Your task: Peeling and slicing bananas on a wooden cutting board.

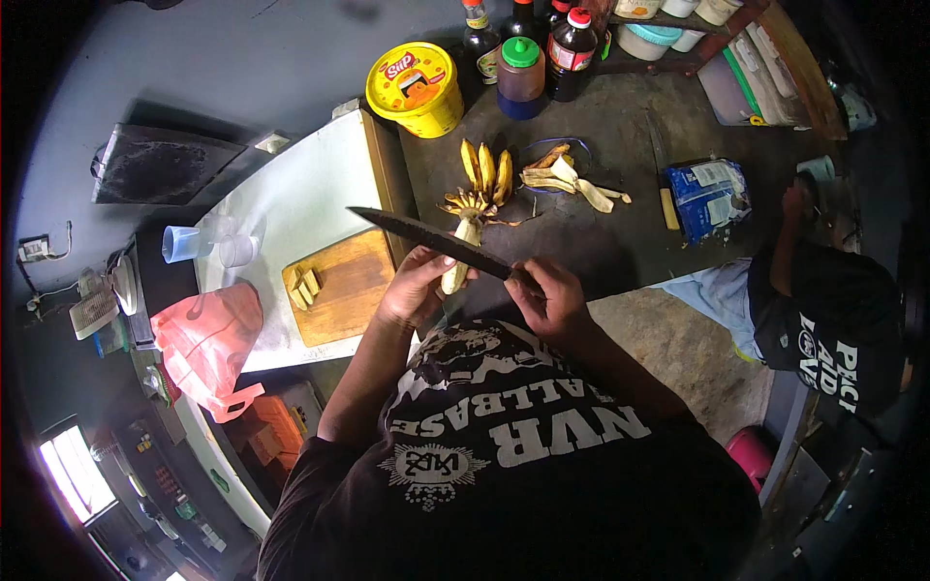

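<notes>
A peeled banana (455, 277) is gripped in my left hand (421, 285), its end pointing towards my body. My right hand (546, 296) is closed around the handle of a long dark-bladed kitchen knife (429, 236), whose blade lies across the banana and points left. Just beyond the knife is a bunch of small ripe bananas (485, 171) on the dark worktop. Banana peels (570, 178) lie to its right. On the left, cut banana pieces (304, 287) rest on a wooden cutting board (356, 290).
A yellow tub (415, 91), a green-capped bottle (520, 76) and sauce bottles stand at the back. Right of the peels lie a second knife (667, 200) and a blue plastic packet (706, 197). A co-worker (821, 319) stands at the far right. A pink plastic bag (211, 338) is at left.
</notes>
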Available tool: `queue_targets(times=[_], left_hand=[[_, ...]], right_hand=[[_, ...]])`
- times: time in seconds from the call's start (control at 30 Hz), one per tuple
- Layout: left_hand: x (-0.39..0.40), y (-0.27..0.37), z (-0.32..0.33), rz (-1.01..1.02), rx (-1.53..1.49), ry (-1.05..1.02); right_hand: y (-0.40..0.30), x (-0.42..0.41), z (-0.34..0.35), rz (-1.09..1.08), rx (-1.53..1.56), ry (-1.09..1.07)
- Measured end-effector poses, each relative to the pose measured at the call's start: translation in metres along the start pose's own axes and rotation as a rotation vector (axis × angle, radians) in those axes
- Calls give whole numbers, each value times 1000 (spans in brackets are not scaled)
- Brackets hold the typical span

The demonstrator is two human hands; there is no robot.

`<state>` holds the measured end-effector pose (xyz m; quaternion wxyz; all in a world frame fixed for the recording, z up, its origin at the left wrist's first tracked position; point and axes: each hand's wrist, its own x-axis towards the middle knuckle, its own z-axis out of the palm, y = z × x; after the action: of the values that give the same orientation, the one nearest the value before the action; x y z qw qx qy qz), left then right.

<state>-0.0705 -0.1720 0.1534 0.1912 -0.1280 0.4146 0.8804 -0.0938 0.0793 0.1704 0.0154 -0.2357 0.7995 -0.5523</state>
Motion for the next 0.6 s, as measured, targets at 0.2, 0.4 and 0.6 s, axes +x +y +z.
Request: queue_targets(times=[0.2, 0.4, 0.6], left_hand=[[-11, 9, 13, -10, -77, -39], [-22, 3, 8, 74, -44, -46], [-46, 4, 22, 179, 316, -38]], right_hand=[[-7, 3, -5, 50, -10, -94], [-17, 5, 0, -3, -51, -63], [-34, 0, 8, 56, -92, -104]])
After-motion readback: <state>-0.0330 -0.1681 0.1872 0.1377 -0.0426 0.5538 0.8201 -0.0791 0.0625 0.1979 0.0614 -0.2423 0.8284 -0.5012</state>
